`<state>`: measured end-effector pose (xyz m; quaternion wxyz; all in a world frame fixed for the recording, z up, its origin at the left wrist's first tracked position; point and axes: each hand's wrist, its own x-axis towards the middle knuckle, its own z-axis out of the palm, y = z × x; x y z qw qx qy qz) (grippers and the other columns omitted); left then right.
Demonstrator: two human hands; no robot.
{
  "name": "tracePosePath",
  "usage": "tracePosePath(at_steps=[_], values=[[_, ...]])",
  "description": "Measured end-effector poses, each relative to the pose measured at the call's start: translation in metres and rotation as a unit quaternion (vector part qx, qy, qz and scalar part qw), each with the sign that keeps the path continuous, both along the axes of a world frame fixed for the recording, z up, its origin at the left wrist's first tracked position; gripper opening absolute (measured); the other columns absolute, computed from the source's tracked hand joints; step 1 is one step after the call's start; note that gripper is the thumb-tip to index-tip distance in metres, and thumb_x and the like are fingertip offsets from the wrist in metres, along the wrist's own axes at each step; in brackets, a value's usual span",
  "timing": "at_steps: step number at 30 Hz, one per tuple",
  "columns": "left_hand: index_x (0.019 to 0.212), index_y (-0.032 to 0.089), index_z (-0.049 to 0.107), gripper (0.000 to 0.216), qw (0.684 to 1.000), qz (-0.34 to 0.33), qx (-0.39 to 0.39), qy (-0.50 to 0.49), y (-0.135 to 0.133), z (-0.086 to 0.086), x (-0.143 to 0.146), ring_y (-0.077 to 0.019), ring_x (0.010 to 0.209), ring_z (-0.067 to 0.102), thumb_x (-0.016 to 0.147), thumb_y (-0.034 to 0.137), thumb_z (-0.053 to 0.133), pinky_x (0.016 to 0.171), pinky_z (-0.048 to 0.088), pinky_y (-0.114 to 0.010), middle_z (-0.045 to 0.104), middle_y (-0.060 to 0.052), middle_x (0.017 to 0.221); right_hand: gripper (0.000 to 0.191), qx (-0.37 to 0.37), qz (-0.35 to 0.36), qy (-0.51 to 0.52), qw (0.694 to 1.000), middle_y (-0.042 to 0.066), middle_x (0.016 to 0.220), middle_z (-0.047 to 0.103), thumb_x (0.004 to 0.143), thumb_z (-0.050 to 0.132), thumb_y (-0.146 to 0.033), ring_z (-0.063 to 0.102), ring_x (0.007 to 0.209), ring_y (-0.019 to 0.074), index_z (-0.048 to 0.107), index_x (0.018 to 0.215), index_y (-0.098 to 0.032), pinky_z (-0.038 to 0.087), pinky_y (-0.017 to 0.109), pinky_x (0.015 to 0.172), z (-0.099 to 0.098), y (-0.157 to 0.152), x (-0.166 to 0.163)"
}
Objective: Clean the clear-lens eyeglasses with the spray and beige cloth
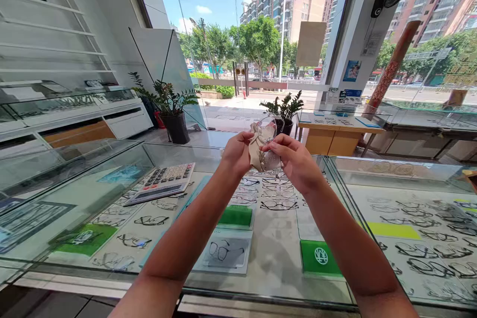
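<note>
Glasses with clear lenses sit between your two hands, held up above the far half of the glass display counter that spans the whole view in front of you. Under its top lie rows of spectacle frames on trays, and a calculator rests on the glass, well to the left of your arms. Your left hand is curled shut, pressing a beige cloth against the left side of the glasses. Your right hand pinches their right side between thumb and fingertips. One lens shows above the cloth, the other just below your thumbs.
</note>
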<state>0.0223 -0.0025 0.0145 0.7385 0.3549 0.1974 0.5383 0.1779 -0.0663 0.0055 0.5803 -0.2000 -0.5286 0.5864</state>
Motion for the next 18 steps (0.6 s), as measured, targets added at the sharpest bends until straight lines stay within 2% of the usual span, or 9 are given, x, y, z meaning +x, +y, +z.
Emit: tracePosePath(at_steps=[4, 7, 9, 12, 15, 18], values=[[0.140, 0.001, 0.054, 0.056, 0.994, -0.087, -0.047, -0.035, -0.002, -0.002, -0.001, -0.0345, 0.100, 0.078, 0.094, 0.031, 0.049, 0.091, 0.065, -0.049, 0.076, -0.024, 0.110, 0.019, 0.024, -0.062, 0.006, 0.998, 0.001, 0.092, 0.077, 0.078, 0.088, -0.040, 0.064, 0.087, 0.0188, 0.074, 0.080, -0.027, 0.052, 0.033, 0.077, 0.001, 0.009, 0.012], [0.135, 0.003, 0.057, 0.052, 0.986, -0.158, -0.060, -0.006, 0.000, -0.008, -0.001, -0.0302, 0.098, 0.077, 0.097, 0.038, 0.053, 0.094, 0.063, -0.044, 0.076, -0.021, 0.104, 0.018, 0.047, -0.113, 0.001, 0.992, 0.001, 0.091, 0.076, 0.080, 0.086, -0.040, 0.065, 0.087, 0.0193, 0.073, 0.081, -0.027, 0.054, 0.036, 0.080, 0.003, 0.015, 0.022], [0.127, 0.006, 0.063, 0.046, 0.981, -0.180, -0.061, 0.041, 0.002, -0.012, -0.001, -0.0260, 0.093, 0.077, 0.099, 0.042, 0.057, 0.094, 0.063, -0.041, 0.077, -0.018, 0.100, 0.018, 0.061, -0.137, -0.002, 0.989, 0.001, 0.091, 0.075, 0.080, 0.085, -0.039, 0.065, 0.087, 0.0194, 0.072, 0.082, -0.028, 0.055, 0.037, 0.083, 0.004, 0.018, 0.026], [0.110, 0.011, 0.070, 0.046, 0.979, -0.161, -0.027, 0.123, 0.004, -0.015, -0.001, -0.0214, 0.082, 0.075, 0.097, 0.055, 0.063, 0.078, 0.062, -0.033, 0.078, -0.012, 0.092, 0.017, 0.077, -0.154, -0.015, 0.985, 0.001, 0.091, 0.076, 0.082, 0.084, -0.038, 0.065, 0.086, 0.0190, 0.071, 0.083, -0.028, 0.055, 0.037, 0.081, 0.004, 0.018, 0.028], [0.098, 0.014, 0.073, 0.047, 0.975, -0.123, 0.010, 0.183, 0.002, -0.015, -0.002, -0.0157, 0.069, 0.069, 0.092, 0.061, 0.069, 0.061, 0.054, -0.025, 0.074, -0.006, 0.080, 0.015, 0.089, -0.152, -0.026, 0.984, 0.000, 0.088, 0.075, 0.084, 0.083, -0.038, 0.064, 0.085, 0.0182, 0.071, 0.083, -0.028, 0.053, 0.035, 0.079, 0.003, 0.016, 0.027], [0.092, 0.014, 0.073, 0.042, 0.969, -0.113, 0.020, 0.221, 0.000, -0.015, -0.003, -0.0146, 0.069, 0.067, 0.090, 0.056, 0.073, 0.063, 0.053, -0.025, 0.067, -0.003, 0.069, 0.013, 0.100, -0.143, -0.027, 0.984, 0.000, 0.086, 0.075, 0.085, 0.082, -0.036, 0.063, 0.084, 0.0172, 0.072, 0.082, -0.028, 0.051, 0.034, 0.077, 0.003, 0.014, 0.025]])
